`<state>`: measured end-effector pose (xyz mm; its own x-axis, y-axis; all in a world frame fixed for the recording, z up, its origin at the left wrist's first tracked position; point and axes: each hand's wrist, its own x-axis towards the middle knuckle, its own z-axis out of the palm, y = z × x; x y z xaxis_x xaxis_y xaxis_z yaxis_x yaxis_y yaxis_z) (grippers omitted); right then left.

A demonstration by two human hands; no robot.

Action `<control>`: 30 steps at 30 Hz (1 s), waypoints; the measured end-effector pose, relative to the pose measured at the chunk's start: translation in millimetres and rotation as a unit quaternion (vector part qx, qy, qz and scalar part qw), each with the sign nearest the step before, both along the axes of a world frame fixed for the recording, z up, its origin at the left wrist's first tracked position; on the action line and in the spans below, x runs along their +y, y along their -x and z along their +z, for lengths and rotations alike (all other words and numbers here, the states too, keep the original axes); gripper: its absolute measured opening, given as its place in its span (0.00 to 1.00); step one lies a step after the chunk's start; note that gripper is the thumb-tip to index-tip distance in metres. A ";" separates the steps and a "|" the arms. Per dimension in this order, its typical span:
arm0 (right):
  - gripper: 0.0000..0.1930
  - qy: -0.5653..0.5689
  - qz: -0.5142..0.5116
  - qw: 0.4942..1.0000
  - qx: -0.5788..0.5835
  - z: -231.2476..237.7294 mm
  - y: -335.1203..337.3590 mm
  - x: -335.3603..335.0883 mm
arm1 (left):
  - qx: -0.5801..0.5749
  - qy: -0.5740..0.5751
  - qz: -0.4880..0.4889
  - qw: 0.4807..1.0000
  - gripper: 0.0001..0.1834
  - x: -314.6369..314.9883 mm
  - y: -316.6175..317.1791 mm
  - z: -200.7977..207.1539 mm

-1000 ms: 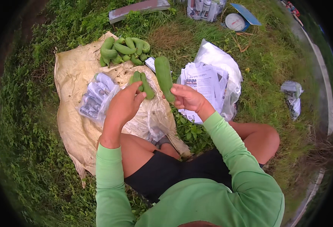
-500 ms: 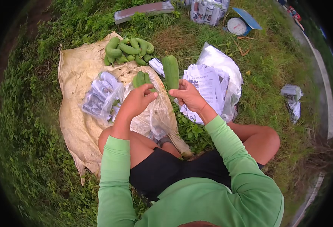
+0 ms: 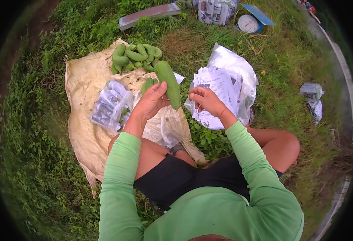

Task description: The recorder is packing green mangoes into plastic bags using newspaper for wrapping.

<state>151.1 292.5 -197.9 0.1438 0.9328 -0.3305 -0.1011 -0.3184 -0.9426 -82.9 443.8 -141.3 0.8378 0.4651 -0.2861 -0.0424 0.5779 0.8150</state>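
Observation:
My left hand is closed around the lower part of a long green luffa gourd, thumb on its near side. The gourd is tilted, its upper end leaning left. My right hand is off the gourd, fingers loosely bent and apart with nothing seen in them, just left of a stack of printed paper sheets. Behind my left hand, more gourds lie partly hidden. A heap of green luffa gourds rests at the far end of a beige cloth sack.
A clear plastic bag of paper-wrapped rolls lies left of my left hand. Under the papers is a white sack. Farther off are a wooden plank, a bundle of wrapped items and a dial scale. Grass surrounds everything.
The gourd has passed from my right hand to my left and moved left, tilting. My right hand has let go and shifted slightly right toward the papers.

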 end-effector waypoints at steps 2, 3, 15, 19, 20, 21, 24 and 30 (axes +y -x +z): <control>0.20 0.049 0.020 0.982 -0.179 -36.4 -29.6 -16.3 | -0.025 0.003 -0.022 0.999 0.31 2.1 2.4 1.0; 0.20 0.052 0.060 0.937 -0.339 -56.5 -42.5 -28.8 | -0.042 0.007 -0.031 0.999 0.32 2.3 2.9 1.5; 0.10 0.056 0.122 0.684 -0.717 -178.0 -57.6 -160.4 | -0.023 -0.009 0.001 1.000 0.31 -11.0 -0.8 1.4; 0.04 0.042 0.177 0.683 -0.707 -181.4 -64.5 -147.4 | 0.055 -0.071 0.058 0.994 0.29 -15.1 -6.7 -9.9; 0.05 0.050 0.175 0.689 -0.701 -179.8 -65.4 -144.4 | 0.067 -0.099 0.088 0.989 0.31 -15.6 -7.8 -12.8; 0.07 0.055 0.177 0.702 -0.688 -177.9 -65.7 -141.2 | 0.086 -0.131 0.128 0.979 0.33 -15.7 -8.3 -15.2; 0.17 0.068 0.156 0.753 -0.635 -171.8 -63.1 -139.0 | 0.083 -0.090 0.166 0.979 0.34 -15.7 -7.7 -18.9; 0.20 0.093 0.110 0.747 -0.649 -182.4 -53.0 -151.8 | 0.072 -0.061 0.114 0.989 0.31 -15.8 -4.9 -12.8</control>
